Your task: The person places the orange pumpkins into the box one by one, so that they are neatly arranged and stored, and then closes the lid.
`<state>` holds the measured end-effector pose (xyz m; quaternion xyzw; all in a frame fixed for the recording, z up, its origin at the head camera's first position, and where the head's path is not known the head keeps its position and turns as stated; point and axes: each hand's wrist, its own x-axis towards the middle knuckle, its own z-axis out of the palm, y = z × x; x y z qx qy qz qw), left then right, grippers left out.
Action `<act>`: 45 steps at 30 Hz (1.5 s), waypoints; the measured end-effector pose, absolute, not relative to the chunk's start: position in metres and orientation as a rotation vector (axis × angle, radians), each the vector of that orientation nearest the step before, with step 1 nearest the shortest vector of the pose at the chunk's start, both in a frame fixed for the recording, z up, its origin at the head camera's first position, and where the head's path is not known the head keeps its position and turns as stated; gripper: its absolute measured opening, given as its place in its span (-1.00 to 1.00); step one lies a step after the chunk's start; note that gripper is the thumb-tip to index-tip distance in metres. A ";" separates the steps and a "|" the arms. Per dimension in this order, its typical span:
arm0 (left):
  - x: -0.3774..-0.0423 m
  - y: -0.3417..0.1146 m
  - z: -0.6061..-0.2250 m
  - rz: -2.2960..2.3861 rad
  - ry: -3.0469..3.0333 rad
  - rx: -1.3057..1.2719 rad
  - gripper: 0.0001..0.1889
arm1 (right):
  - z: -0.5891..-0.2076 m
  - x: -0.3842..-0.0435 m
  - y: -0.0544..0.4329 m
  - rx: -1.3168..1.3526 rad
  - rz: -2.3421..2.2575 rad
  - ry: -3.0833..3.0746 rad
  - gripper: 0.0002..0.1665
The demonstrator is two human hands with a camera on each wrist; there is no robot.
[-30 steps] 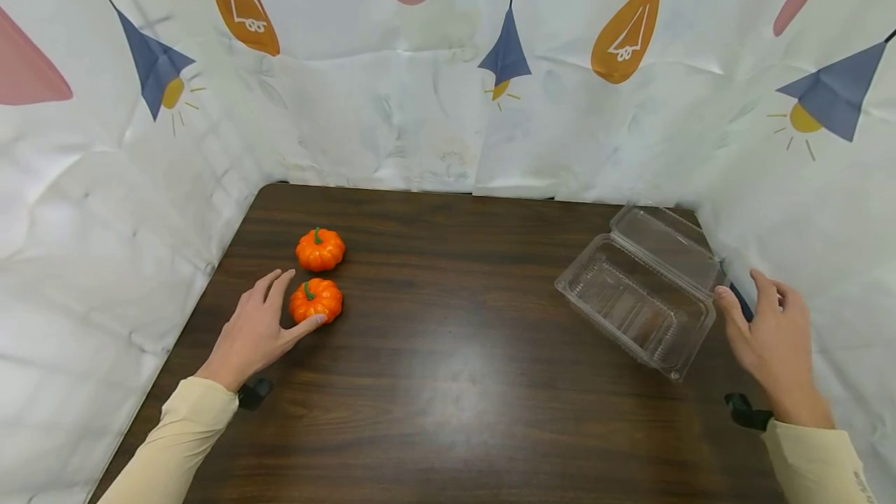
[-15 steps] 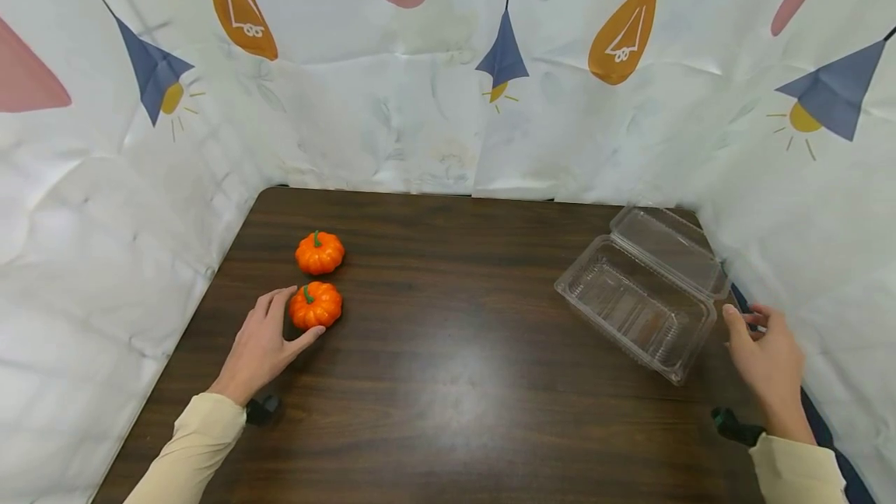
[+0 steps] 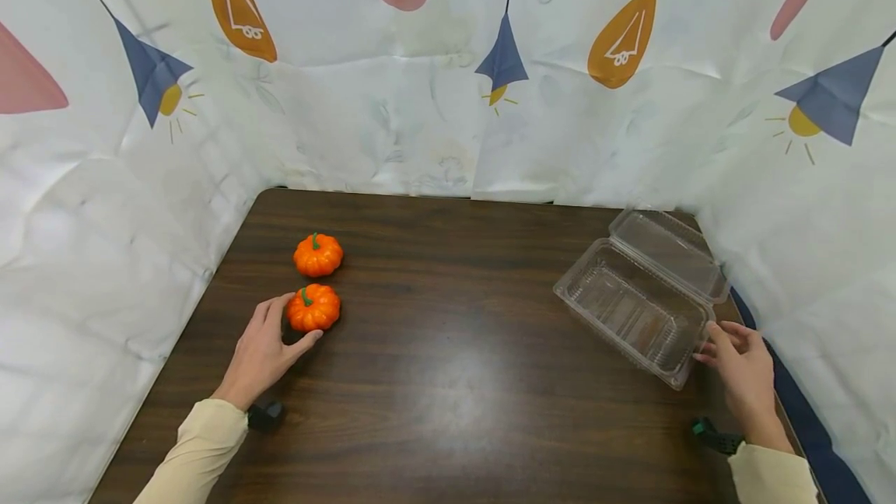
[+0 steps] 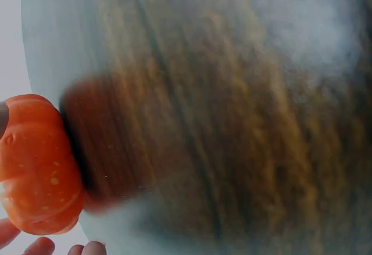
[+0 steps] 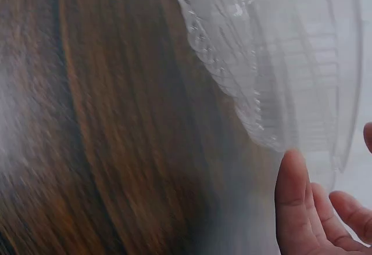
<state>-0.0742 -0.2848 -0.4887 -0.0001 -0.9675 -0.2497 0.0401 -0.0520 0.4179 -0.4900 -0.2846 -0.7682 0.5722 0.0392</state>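
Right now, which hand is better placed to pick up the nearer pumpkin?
Probably the left hand: it is right beside the nearer pumpkin, thumb spread, while the right hand is across the table, by the clear box.

Pale glare on the tabletop (image 3: 455, 387)

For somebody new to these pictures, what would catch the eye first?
Probably the glossy, ribbed orange pumpkin beside the left hand, with a second green-stemmed orange pumpkin behind it, on the left of the dark brown wood-grain table. Next, perhaps, the open, clear plastic hinged container at the right, with the right hand at its edge.
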 end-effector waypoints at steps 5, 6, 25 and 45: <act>-0.075 -0.286 -0.492 -0.771 -2.957 0.007 -0.14 | -0.495 -0.051 0.414 -0.845 1.964 -2.209 -0.64; -0.075 -0.286 -0.492 -0.768 -2.951 0.007 -0.14 | -0.496 -0.051 0.413 -0.835 1.996 -2.185 -0.65; -0.072 -0.284 -0.500 -0.817 -2.896 0.068 -0.19 | -0.496 -0.043 0.407 -0.611 2.374 -1.769 -0.78; -0.076 -0.281 -0.498 -0.926 -2.883 0.084 -0.20 | -0.492 -0.048 0.407 -0.674 2.391 -1.732 -0.78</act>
